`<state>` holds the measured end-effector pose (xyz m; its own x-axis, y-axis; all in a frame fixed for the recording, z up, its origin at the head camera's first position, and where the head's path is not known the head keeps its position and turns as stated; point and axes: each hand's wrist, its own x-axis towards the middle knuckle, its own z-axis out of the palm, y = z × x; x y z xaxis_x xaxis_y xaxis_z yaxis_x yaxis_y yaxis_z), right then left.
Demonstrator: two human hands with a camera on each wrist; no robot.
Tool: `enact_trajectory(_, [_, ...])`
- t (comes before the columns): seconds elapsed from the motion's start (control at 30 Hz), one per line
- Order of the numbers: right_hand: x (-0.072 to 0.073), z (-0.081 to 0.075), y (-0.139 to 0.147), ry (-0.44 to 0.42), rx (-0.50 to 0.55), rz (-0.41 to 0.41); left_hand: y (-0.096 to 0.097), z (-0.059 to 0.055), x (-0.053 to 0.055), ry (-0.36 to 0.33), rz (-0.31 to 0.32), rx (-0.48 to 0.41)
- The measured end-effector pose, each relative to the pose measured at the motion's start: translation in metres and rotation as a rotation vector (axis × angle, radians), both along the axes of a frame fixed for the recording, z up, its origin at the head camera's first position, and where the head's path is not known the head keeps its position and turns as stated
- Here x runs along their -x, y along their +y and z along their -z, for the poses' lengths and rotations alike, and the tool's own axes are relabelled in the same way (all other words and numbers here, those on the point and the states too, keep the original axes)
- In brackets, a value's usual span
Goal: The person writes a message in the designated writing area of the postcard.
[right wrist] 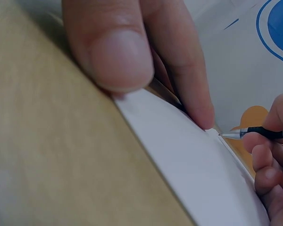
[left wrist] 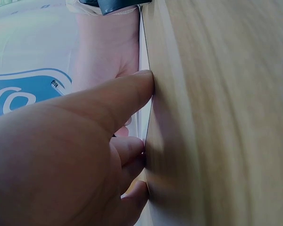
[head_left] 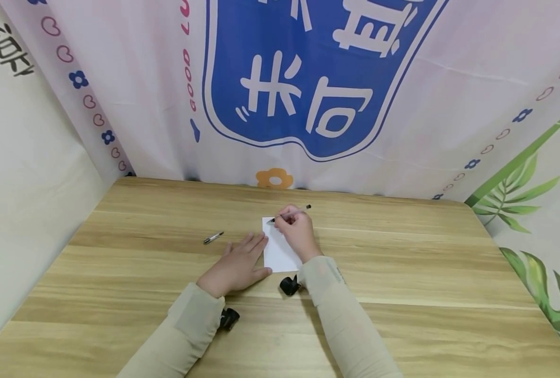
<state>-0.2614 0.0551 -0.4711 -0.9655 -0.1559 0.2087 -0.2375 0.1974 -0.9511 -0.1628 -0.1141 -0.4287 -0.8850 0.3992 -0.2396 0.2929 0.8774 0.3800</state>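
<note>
A small white sheet of paper (head_left: 277, 255) lies on the wooden table. My right hand (head_left: 300, 234) pinches a slim pen (head_left: 300, 210) with a dark grip and a dark end. Its metal tip is down at the far part of the paper, as the right wrist view shows with the pen (right wrist: 233, 134) slanting in. Flat beside the paper, my left hand (head_left: 239, 263) has its fingers spread. Its thumb and fingertips press the paper's left edge; the left wrist view shows the thumb (left wrist: 132, 87) on that edge.
A short, slim silver-and-black object (head_left: 213, 238) lies left of the paper. Black wrist devices (head_left: 289, 285) sit by both cuffs. Behind the table's (head_left: 416, 252) far edge hangs a printed cloth (head_left: 157, 131) with a blue emblem.
</note>
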Motion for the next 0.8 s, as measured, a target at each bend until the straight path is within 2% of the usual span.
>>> enact_trajectory(0.8, [-0.0023, -0.0016, -0.0003, 0.003, -0.019, -0.002, 0.0000, 0.0006, 0.0006, 0.002, 0.010, 0.013])
